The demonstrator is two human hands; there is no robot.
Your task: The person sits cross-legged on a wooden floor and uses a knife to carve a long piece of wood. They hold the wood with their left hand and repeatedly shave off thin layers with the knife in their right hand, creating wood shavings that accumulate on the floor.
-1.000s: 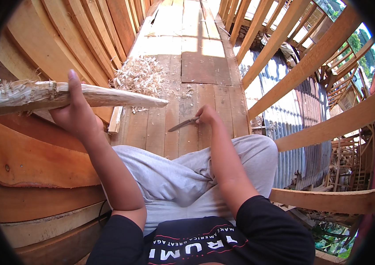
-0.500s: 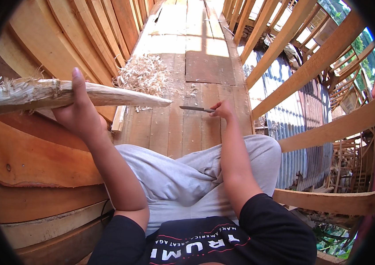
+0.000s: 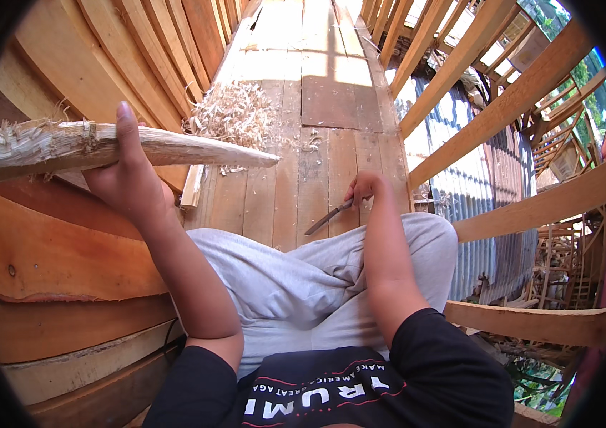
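Left hand (image 3: 126, 182): closed around a rough wooden stake (image 3: 103, 146), thumb lying up across the shaft. Stake held level at the left, splintered butt toward the left edge, whittled point toward the right, clear of the floor.

Right hand (image 3: 364, 189): closed on the handle of a knife (image 3: 326, 217), held low over the floor just beyond the right knee. Blade slants down and to the left, well apart from the stake's point.

Grey trousers (image 3: 296, 285): legs folded, near the bottom, between both forearms.

Plank floor (image 3: 289, 192): pale boards running from near to far, sunlit at the far end; a darker square panel (image 3: 339, 100) set in them farther off.

Wood shavings (image 3: 235, 114): loose pile on the floor, far left, behind the stake's tip; scattered chips beside it.

Curved planking (image 3: 53, 257): orange-brown boards stacked along the left side.

Slanted wooden beams (image 3: 510, 107): open framing on the right, corrugated metal sheet (image 3: 481, 185) behind.
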